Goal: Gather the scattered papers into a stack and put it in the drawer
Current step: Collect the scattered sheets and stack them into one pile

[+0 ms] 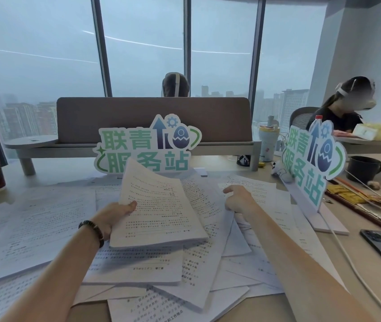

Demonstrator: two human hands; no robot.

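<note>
Gripping a small stack point(159, 205) by its left edge, the left hand point(115, 214) lifts it over the tabletop; the right hand point(238, 198) (fingers curled, nearer) touches loose papers point(254, 189) lying just right.

A thin stack of printed white sheets point(157, 205) was raised off the desk, tilted with its far edge lifted and curling, pinched along its left edge. Beneath and all around it, scattered papers point(198, 270) of the same white, text-covered kind lay flat and overlapping at odd angles, spreading across the desk toward both sides.
</note>
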